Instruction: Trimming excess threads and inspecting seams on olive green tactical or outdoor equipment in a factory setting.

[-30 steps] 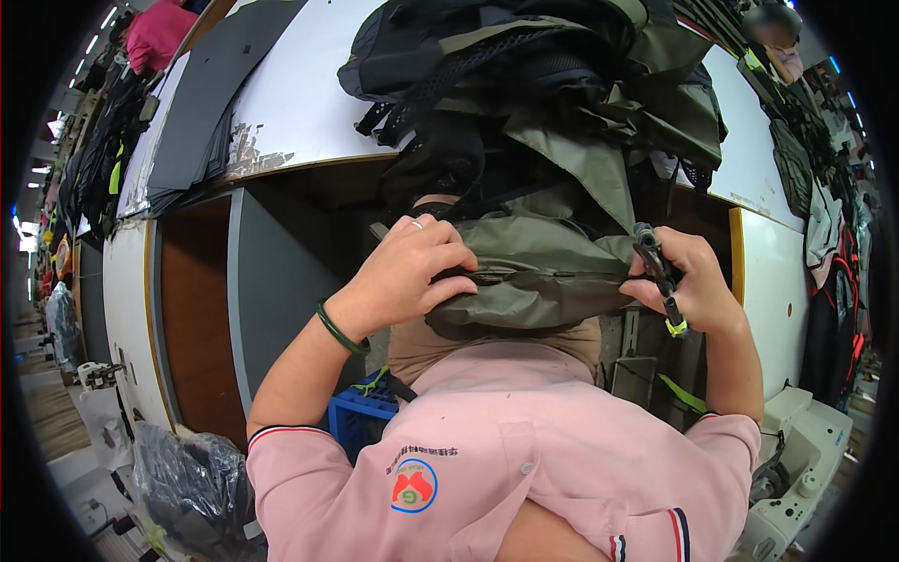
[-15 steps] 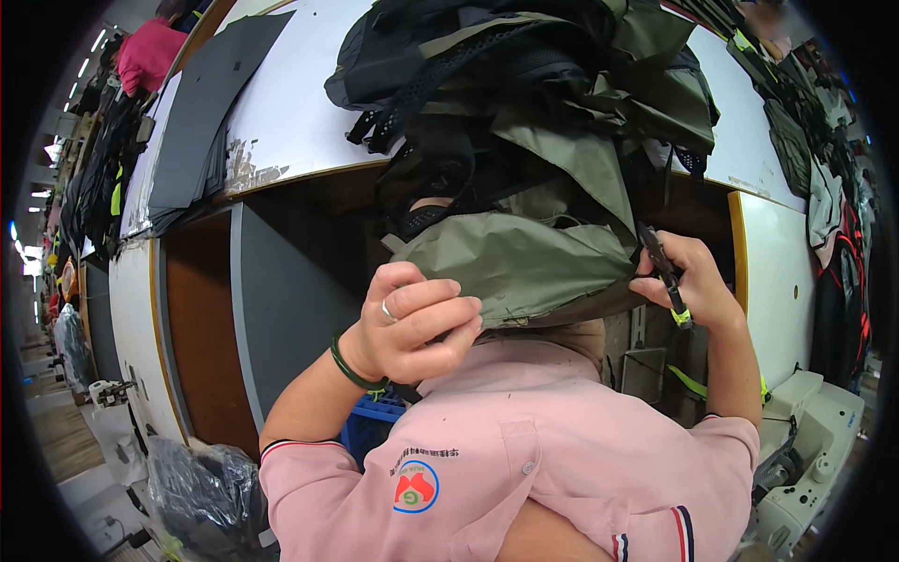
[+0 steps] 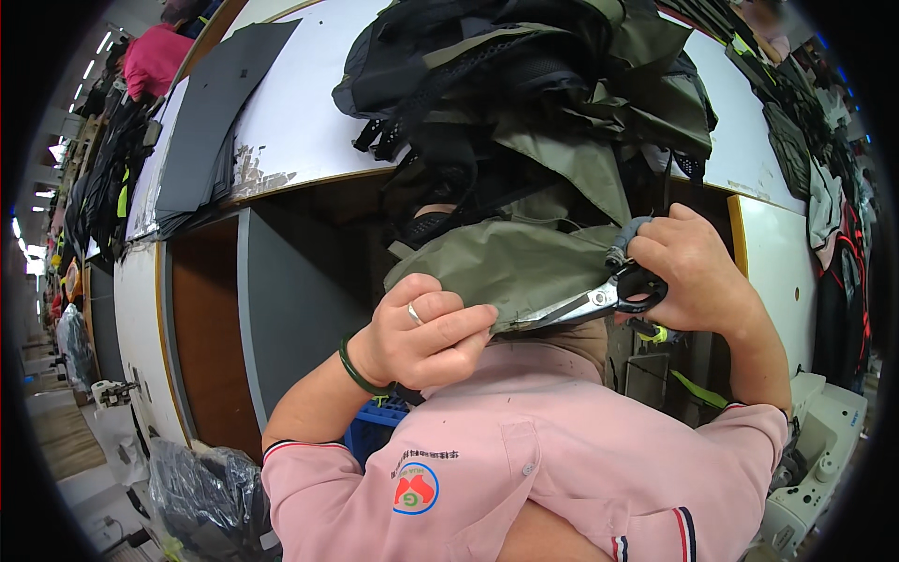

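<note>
My left hand (image 3: 417, 342), with a ring and a green bangle on its wrist, pinches the lower edge of an olive-green fabric piece (image 3: 506, 262). In my right hand (image 3: 691, 267) is a pair of scissors (image 3: 599, 298) with black handles and silver blades. The blades lie along the fabric's lower edge, their tips close to my left fingertips; whether they are parted is unclear. A grey wrapped part shows at the handle. Below the right hand hangs a black strip with a yellow-green end (image 3: 658, 332). The fabric joins a black and olive bag-like pile (image 3: 524, 75).
The pile covers much of a white worktop (image 3: 309, 103) with a chipped front edge. Dark grey sheets (image 3: 211, 112) are stacked at its left. Under it are open compartments with a grey divider (image 3: 245, 309). A sewing machine (image 3: 815, 450) stands at right, plastic-wrapped goods (image 3: 206, 496) at lower left.
My right hand has turned inward, and the scissors' blades now show along the fabric edge; before, a narrow black thing stood in that hand. My left hand has shifted slightly right and down.
</note>
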{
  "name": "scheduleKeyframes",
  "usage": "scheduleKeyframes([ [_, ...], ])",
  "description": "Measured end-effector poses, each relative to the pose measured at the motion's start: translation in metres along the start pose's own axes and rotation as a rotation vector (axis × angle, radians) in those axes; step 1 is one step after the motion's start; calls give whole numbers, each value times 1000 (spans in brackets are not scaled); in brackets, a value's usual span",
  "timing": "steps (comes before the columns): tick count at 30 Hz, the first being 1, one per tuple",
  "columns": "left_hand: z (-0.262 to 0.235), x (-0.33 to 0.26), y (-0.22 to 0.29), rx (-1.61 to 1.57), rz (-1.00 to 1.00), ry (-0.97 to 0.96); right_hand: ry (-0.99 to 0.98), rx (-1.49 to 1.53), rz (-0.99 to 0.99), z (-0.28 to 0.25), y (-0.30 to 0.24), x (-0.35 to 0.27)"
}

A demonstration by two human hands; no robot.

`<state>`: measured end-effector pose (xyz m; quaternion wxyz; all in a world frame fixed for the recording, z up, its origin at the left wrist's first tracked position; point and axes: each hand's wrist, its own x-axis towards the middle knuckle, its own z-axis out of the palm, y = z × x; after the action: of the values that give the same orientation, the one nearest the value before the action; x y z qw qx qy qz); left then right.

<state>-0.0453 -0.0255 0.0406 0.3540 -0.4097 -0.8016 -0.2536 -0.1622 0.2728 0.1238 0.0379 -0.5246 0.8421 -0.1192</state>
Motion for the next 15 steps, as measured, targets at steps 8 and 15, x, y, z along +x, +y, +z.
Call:
scheduleKeyframes([
  [8,0,0,1,-5,10,5,-52,17,0,4,-2,4],
  [15,2,4,0,-75,-53,13,-45,-24,10,7,-1,1],
])
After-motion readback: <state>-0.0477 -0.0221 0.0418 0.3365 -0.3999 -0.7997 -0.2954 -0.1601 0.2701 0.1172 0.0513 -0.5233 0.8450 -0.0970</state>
